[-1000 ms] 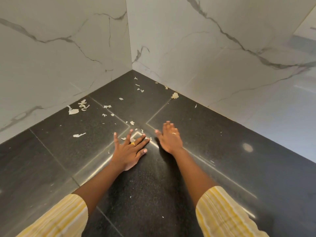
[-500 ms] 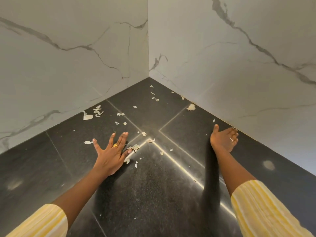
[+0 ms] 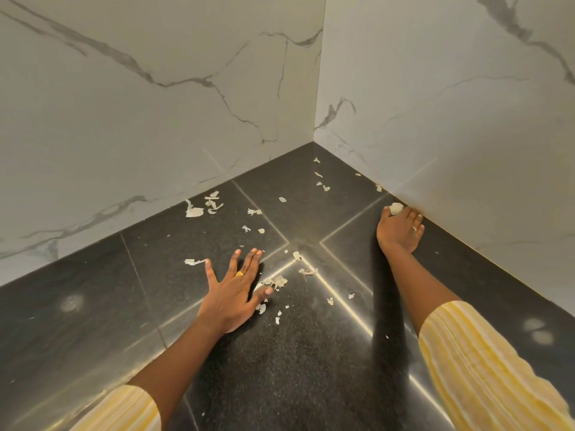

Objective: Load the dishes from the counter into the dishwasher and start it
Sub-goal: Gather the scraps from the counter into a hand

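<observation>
No dishes and no dishwasher are in view. I look down into a corner of a black stone counter point(image 3: 311, 362). My left hand point(image 3: 231, 293) lies flat on it with fingers spread, a gold ring on one finger, and small pale scraps point(image 3: 275, 281) lie just beside its thumb. Against the right wall, my right hand point(image 3: 399, 230) rests on the counter. Its fingers stay fairly straight, and a pale scrap lump point(image 3: 396, 208) sits between thumb and fingertips. Whether the fingers pinch the lump is unclear.
White marble walls point(image 3: 155, 119) close the corner on the left and right. Several pale peel-like scraps point(image 3: 194, 211) are scattered over the counter toward the corner. Bright seams point(image 3: 336, 293) cross the stone slabs.
My hands have moved apart: the right one slid out to the right wall and reached the pale lump, while the left one shifted left. The view turned left.
</observation>
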The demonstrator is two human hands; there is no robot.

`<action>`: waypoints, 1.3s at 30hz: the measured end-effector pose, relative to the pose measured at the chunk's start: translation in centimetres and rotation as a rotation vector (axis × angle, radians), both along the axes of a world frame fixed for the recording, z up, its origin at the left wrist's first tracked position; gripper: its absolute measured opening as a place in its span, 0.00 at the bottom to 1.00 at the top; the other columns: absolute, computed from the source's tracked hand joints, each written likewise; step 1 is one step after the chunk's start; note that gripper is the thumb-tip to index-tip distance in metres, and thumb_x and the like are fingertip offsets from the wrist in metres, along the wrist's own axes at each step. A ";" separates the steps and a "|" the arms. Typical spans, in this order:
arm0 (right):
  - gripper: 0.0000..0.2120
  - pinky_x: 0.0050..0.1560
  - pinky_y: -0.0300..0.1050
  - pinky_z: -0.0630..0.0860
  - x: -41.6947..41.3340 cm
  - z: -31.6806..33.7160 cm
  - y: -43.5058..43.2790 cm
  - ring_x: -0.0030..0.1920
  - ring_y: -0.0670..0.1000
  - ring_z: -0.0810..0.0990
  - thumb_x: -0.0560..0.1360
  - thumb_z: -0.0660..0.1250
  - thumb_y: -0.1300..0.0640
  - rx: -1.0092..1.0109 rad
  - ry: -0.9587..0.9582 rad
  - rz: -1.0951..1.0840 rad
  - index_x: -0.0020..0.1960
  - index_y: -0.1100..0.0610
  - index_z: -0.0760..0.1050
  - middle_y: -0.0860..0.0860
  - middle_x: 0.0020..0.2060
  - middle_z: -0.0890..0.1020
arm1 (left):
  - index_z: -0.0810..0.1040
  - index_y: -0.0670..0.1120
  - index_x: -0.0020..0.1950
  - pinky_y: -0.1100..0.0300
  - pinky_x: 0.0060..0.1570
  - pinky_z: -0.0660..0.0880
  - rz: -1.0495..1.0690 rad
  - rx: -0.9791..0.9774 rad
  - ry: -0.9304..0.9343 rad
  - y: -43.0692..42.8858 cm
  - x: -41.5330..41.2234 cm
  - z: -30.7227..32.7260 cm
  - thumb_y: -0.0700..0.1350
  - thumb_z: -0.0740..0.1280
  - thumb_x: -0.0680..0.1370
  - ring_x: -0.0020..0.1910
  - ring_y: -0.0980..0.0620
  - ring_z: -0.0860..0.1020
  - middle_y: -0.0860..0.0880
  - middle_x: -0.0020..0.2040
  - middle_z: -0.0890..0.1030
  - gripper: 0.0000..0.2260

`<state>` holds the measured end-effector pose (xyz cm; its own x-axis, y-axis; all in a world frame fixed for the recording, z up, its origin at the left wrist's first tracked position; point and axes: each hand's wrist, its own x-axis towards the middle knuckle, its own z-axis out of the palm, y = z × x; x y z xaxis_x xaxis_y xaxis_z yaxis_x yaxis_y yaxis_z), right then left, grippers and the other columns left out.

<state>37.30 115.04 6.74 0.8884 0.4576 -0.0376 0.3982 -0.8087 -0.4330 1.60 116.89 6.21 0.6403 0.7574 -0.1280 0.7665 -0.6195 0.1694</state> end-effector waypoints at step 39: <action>0.29 0.73 0.51 0.50 1.5 -0.5 20.7 0.76 0.52 0.51 0.80 0.52 0.43 0.051 0.106 0.869 0.76 0.55 0.52 0.51 0.76 0.53 | 0.46 0.49 0.78 0.56 0.73 0.45 0.102 -0.215 -0.150 22.5 0.7 1.1 0.58 0.47 0.81 0.77 0.52 0.48 0.50 0.78 0.48 0.27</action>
<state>38.85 135.73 6.22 0.2173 0.9742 -0.0611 0.8202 -0.2162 -0.5296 2.34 139.43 7.32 0.5858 0.7849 -0.2017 0.7796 -0.4777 0.4050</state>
